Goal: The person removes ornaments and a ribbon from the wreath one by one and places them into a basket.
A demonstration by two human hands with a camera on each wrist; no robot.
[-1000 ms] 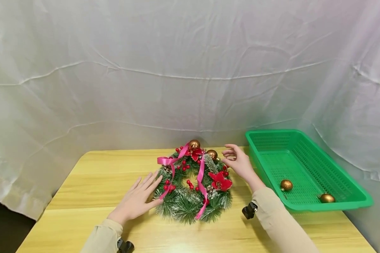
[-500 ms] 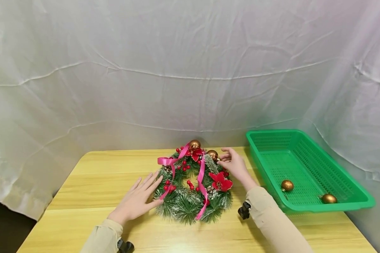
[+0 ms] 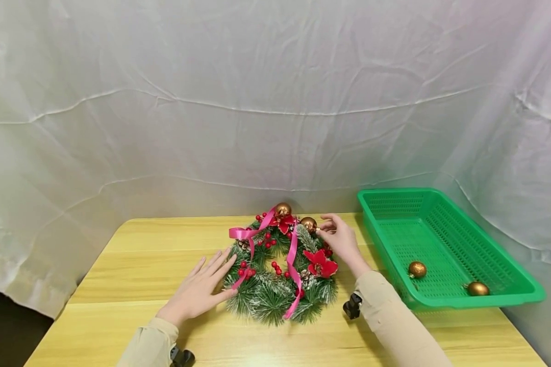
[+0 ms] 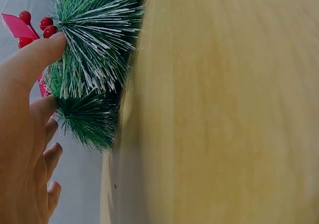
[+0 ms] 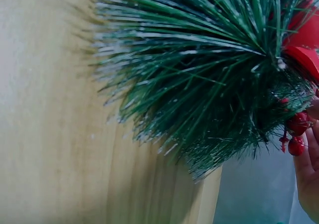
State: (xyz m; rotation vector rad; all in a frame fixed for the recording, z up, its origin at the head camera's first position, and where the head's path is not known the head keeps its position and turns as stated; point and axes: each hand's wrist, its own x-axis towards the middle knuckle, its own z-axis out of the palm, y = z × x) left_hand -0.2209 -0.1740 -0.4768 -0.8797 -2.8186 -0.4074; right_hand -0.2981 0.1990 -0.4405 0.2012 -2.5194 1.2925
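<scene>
A green Christmas wreath [image 3: 268, 300] with frosted tips, red berries, red flowers and a pink ribbon [image 3: 292, 255] lies on the table. My left hand [image 3: 199, 288] rests at its left side, fingers spread; in the left wrist view the thumb [image 4: 47, 47] touches the needles. At the wreath's upper right, my right hand [image 3: 342, 242] pinches the cap end of a shiny gold bauble [image 3: 308, 223] with thumb and forefinger. A second gold bauble [image 3: 282, 209] sits at the top of the wreath. In the right wrist view, needles and red berries [image 5: 297, 124] cover most of the right hand.
To the right stands a green plastic basket [image 3: 441, 299], holding a glittery gold bauble [image 3: 417, 269] and a matte gold bauble [image 3: 478, 288]. Behind the wooden table [image 3: 128, 275] hangs a pale grey cloth [image 3: 257, 142].
My right hand has moved left from beside the wreath to the gold bauble, its thumb and forefinger closing at the cap. The left hand has stayed put.
</scene>
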